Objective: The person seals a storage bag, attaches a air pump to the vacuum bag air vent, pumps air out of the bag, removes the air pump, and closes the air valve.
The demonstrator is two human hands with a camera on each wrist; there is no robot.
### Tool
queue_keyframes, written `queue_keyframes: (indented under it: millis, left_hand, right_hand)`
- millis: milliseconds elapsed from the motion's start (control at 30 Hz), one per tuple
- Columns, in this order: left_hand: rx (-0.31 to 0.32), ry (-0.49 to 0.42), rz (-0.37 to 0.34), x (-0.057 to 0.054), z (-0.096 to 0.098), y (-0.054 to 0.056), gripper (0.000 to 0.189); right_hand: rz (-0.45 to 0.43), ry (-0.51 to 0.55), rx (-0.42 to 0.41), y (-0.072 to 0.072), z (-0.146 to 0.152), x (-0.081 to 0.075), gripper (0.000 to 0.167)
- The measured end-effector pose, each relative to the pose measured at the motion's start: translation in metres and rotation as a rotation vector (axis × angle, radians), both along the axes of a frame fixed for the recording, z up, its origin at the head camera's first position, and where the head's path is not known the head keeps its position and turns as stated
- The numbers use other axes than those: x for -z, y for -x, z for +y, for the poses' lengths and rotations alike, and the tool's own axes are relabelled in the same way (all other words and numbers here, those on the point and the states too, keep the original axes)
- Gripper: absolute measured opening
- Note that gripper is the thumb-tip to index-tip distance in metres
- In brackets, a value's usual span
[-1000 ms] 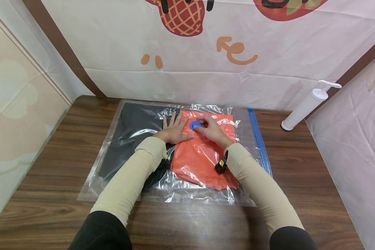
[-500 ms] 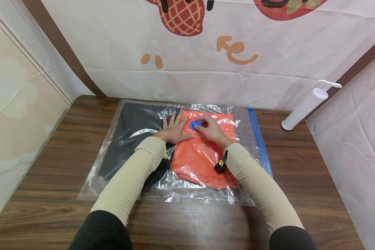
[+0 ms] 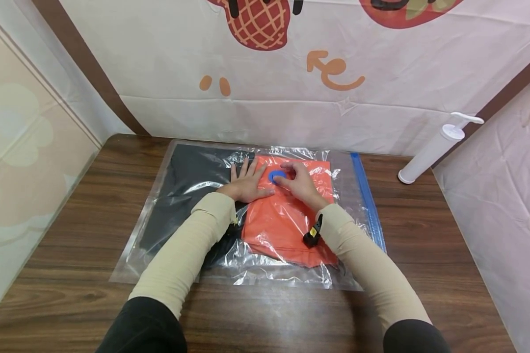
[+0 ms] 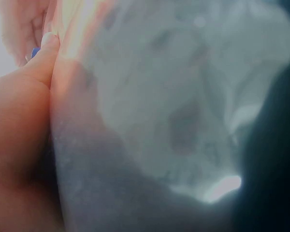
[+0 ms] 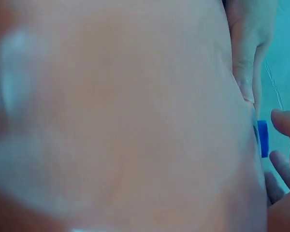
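A clear vacuum storage bag lies flat, with folded black cloth at its left and folded orange-red cloth at its right inside. My left hand rests on it palm down with fingers spread, over the line between the two cloths. On the orange side sits a round blue valve cap. My right hand is over this cap, thumb and fingers bent around it. In the right wrist view the cap stands out from the bag, with the fingertips just off it and a narrow gap showing.
A white hand pump with a T-handle leans upright at the back right corner. The bag's blue zip edge runs down its right side. Printed cloth walls enclose the brown wooden table at back and sides.
The fingers of my right hand have spread slightly away from the blue valve cap, so more of it shows. My left hand and the bag stay where they were.
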State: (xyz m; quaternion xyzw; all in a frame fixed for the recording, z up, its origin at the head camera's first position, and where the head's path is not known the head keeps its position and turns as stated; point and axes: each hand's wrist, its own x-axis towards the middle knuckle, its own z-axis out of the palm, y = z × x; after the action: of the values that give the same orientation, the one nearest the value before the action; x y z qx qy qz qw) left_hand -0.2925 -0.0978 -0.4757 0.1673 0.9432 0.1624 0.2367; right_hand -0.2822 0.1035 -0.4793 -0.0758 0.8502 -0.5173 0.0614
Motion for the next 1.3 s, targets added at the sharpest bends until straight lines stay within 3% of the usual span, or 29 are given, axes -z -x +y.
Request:
queue_keyframes:
  millis: [433,933,1300]
  left_hand:
    - [0.0,0.0,-0.012,-0.0012,-0.0011,-0.0006,0.094]
    - [0.006,-0.001,0.0,0.0011,-0.0012,0.001,0.094]
    - [-0.002,-0.002,0.003,0.0024,-0.0018,0.0011,0.096]
  right_hand:
    - [0.084,-0.219,-0.013,0.0016,0.0001,0.0034,0.04]
    - [0.06,-0.181,0.0,0.0027,0.0011,0.0043,0.049]
    - [0.075,-0.201,-0.013,0.0023,0.0001,0.0037,0.036]
